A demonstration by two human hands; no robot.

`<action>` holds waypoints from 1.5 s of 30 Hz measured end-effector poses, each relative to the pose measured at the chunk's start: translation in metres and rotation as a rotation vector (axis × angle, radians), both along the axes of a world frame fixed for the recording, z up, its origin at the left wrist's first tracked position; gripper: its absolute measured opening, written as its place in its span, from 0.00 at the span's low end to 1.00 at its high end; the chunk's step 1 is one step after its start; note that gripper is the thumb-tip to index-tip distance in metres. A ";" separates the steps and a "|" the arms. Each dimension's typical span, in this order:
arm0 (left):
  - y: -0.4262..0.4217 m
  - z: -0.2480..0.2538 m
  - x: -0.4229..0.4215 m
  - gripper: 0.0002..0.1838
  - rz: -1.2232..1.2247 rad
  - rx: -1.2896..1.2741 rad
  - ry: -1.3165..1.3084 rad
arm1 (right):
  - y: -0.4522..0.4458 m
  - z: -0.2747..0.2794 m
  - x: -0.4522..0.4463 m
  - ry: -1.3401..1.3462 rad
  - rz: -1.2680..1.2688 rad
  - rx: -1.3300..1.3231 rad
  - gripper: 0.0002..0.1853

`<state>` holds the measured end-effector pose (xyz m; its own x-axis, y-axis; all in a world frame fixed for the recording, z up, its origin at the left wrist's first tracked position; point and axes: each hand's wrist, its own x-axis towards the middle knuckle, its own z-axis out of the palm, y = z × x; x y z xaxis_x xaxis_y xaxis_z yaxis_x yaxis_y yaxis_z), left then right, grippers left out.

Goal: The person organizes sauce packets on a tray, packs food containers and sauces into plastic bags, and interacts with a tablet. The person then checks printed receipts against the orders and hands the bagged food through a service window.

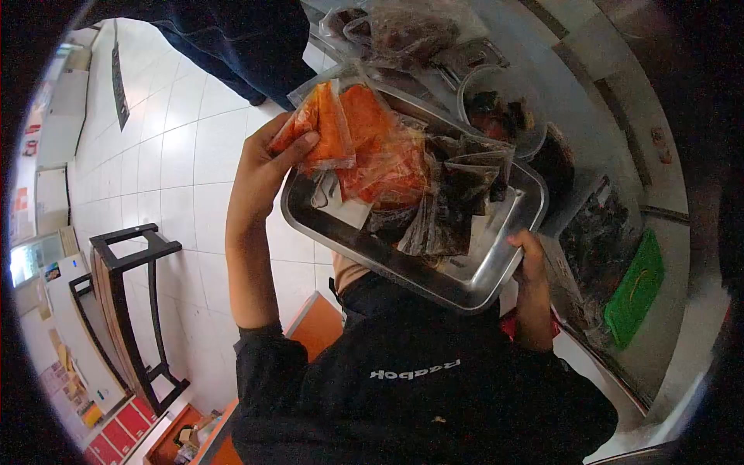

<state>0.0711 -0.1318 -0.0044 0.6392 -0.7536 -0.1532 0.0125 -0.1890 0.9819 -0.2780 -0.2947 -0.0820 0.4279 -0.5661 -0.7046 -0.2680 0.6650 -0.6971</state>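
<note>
Floor: white tiles (182, 155) spread from 8 to 11 o'clock, with a black stool frame (132, 260) standing near 9.
Other person: dark clothes (240, 39) show at 11 o'clock, across the tray from me.
Metal tray (473, 291): it sits tilted in front of my black shirt (403, 395), its near corner pointing to about 5 o'clock.
Left hand: my left hand (271, 159), near 10 o'clock, pinches an orange packet (329, 124), thumb on top, raised over the tray's edge.
Right hand: my right hand (531, 260), just past 3 o'clock, is closed on the tray's rim; some fingers are hidden.
Orange packets: more orange packets (387, 167) lie right beside the held one, toward 12 o'clock; I cannot tell whether they touch it.
Dark packets: clear bags with dark contents (446, 221) fill the tray's middle, toward 1 o'clock.
Counter: a clear round tub (504, 112) stands beyond the tray at 1 to 2 o'clock, bagged goods (411, 35) at 12 to 1, and a green basket (635, 287) at 3 to 4.
</note>
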 end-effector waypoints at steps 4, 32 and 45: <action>0.005 -0.007 0.005 0.17 -0.008 -0.012 -0.020 | 0.000 -0.004 -0.004 -0.017 -0.012 -0.061 0.14; 0.043 0.000 -0.031 0.21 0.116 -0.074 0.344 | -0.004 -0.004 -0.011 0.052 -0.024 -0.126 0.09; 0.022 -0.018 -0.048 0.26 -0.270 0.103 -0.979 | 0.002 -0.007 -0.012 0.076 -0.091 -0.153 0.09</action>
